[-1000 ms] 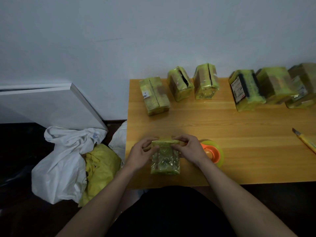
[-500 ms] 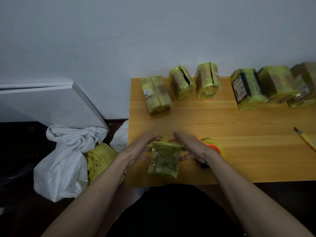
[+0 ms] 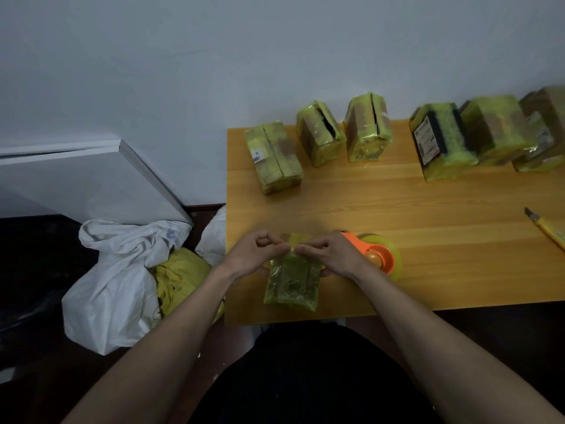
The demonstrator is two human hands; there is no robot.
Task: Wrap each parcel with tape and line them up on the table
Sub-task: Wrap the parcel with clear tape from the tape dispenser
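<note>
The fingers (image 3: 282, 248) of both hands pinch the top edge of the parcel (image 3: 292, 281), which stands at the bench's (image 3: 428, 194) near edge, left hand (image 3: 249, 255) and right hand (image 3: 328, 255) together. A careless push could tip it off; the film may wrinkle or stick to skin.

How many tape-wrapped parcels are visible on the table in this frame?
7: six along the wall, the last cut off by the frame; one under both hands. More may lie off-frame.

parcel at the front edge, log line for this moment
parcel: front edge, taped | left hand, right hand: pinching its top | tape dispenser: beside right hand
</note>
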